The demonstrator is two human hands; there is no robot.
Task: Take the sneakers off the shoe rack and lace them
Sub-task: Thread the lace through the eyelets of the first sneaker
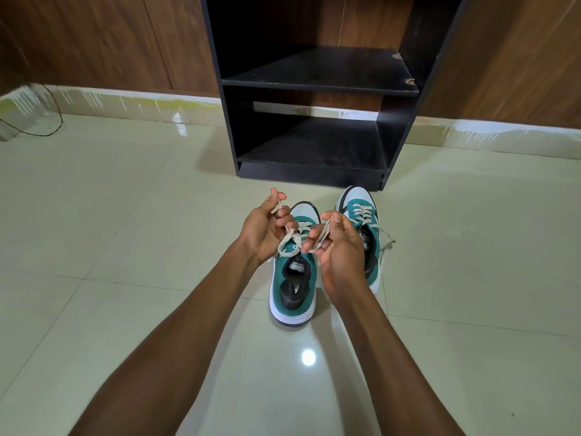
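Sneaker (294, 278) lace (290, 239) ends are pinched tight, one in each grip: left hand (267, 228), right hand (338, 247).

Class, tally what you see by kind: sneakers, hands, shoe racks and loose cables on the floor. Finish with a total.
Teal-and-white suede sneakers: 2, the left sneaker and the right sneaker
Bare hands: 2, the left hand and the right hand
Black wooden shoe rack: 1
Thin dark cable: 1
Total: 6

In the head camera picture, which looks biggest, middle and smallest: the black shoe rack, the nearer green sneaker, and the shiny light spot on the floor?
1. Black shoe rack, biggest by far.
2. Nearer green sneaker.
3. Light spot, smallest.
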